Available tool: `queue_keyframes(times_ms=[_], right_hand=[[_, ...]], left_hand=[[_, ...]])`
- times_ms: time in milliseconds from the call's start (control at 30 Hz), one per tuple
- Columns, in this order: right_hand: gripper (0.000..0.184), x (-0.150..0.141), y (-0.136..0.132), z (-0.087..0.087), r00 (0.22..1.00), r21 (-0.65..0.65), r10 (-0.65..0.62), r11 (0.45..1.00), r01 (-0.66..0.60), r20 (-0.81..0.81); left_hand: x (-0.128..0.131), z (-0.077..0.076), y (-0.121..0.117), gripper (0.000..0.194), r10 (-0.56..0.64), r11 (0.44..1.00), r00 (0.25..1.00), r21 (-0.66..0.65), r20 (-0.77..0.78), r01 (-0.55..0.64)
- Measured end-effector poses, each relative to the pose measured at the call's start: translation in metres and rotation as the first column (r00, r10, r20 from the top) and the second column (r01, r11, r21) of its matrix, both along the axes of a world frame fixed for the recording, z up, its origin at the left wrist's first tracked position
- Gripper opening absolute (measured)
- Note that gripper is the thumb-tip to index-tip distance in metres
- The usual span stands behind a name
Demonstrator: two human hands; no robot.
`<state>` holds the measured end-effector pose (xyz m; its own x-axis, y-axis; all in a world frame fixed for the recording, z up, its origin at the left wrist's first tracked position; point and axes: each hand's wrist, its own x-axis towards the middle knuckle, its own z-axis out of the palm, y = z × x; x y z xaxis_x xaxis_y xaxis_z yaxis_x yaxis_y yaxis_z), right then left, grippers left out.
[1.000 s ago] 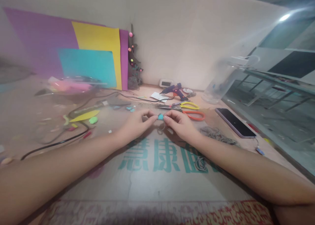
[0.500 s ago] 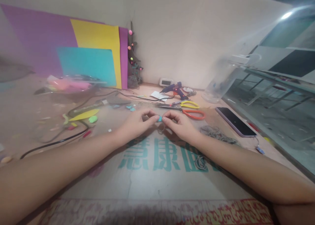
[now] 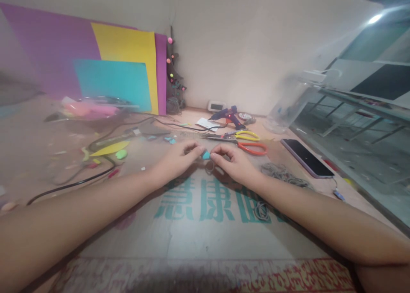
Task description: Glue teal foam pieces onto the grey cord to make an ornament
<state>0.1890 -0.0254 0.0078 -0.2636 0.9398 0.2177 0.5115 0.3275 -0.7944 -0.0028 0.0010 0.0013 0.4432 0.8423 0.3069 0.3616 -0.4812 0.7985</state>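
Observation:
A small turquoise piece (image 3: 206, 155), of a kind I cannot make out, is between my two hands at the middle of the view. My left hand (image 3: 184, 156) pinches its left end between thumb and forefinger. The thumb and forefinger of my right hand (image 3: 231, 159) close on its right end. Just below the piece shows a thin grey ring (image 3: 209, 168), perhaps of cord; whether it is joined to the piece cannot be seen. Several turquoise scraps (image 3: 171, 140) lie beyond my left hand.
Red-handled scissors (image 3: 252, 148), yellow-handled pliers (image 3: 247, 136) and a glue gun (image 3: 229, 115) lie behind my hands. Grey cord (image 3: 285, 175) and a phone (image 3: 306, 158) are at the right. A black cable (image 3: 73, 185), a yellow piece (image 3: 110, 148) and coloured sheets (image 3: 113, 86) are at the left.
More of the turquoise piece shows now, and it looks turned. My left fingertips have shifted slightly left along it. The right hand has hardly moved.

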Motion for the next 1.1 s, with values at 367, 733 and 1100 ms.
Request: queue_keyframes(times_ms=[367,733,1100], right_hand=[[0.02,0.0,0.0,-0.001,0.998,-0.026,-0.01,1.0,0.009,-0.061],[0.028,0.005,0.006,0.0,0.992,0.096,-0.008,0.995,0.02,-0.126],[0.032,0.085,0.024,0.087,0.86,0.224,-0.075,0.973,-0.047,0.504]], left_hand=[[0.0,0.001,-0.001,0.033,0.004,1.0,1.0,-0.002,0.009,-0.004],[0.001,0.001,-0.001,0.024,0.056,0.997,0.998,-0.048,0.042,-0.054],[0.0,-0.006,0.002,0.032,0.038,0.993,0.999,-0.114,0.019,-0.035]])
